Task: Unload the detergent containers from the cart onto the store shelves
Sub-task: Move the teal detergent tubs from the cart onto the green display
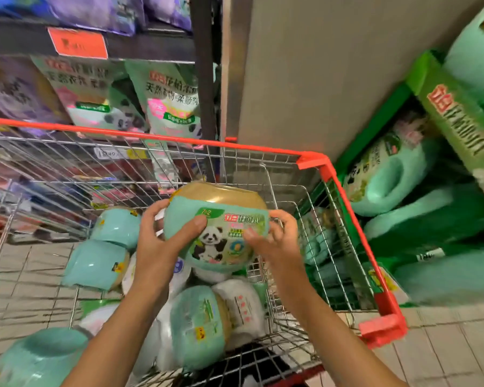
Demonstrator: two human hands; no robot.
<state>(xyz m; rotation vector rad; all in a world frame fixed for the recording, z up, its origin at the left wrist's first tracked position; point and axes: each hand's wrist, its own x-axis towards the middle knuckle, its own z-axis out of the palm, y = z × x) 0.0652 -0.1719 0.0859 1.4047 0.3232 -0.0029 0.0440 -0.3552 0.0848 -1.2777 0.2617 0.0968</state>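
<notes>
Both my hands hold one mint-green detergent container (221,219) with a gold lid and a panda label above the wire cart (313,160). My left hand (162,238) grips its left side, thumb across the label. My right hand (274,238) grips its right side with curled fingers. Several more mint-green containers (98,263) and white-wrapped packs (243,305) lie in the cart basket below. Another container (39,356) shows at the bottom left.
Shelves at the left hold green panda refill pouches (168,99) and purple bags. A green display at the right holds large mint jugs (389,180). A grey pillar (333,65) stands behind the cart. Tiled floor lies around it.
</notes>
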